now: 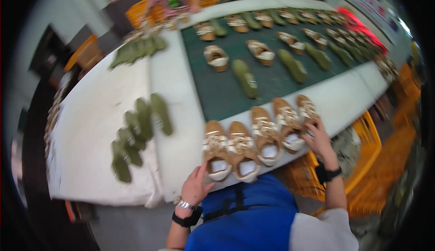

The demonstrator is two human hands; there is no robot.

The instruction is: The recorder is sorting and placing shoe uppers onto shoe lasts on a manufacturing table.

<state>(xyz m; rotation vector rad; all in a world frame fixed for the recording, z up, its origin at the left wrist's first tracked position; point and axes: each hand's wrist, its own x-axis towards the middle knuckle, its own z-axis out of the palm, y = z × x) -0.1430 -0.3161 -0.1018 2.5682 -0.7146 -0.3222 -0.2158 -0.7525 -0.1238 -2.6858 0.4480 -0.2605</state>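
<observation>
Squaring up the row of tan shoes (264,123), looks like: six to three o'clock along the tabletop (176,169) edge. Left hand (195,190) loosely spread at six; right hand (320,141) at the three-o'clock heel, grip unclear. Next probably needs a gentle inward nudge.

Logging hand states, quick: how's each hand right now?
Left hand: open, at the leftmost front shoe.
Right hand: at the rightmost front shoe; grip cannot be told.
</observation>
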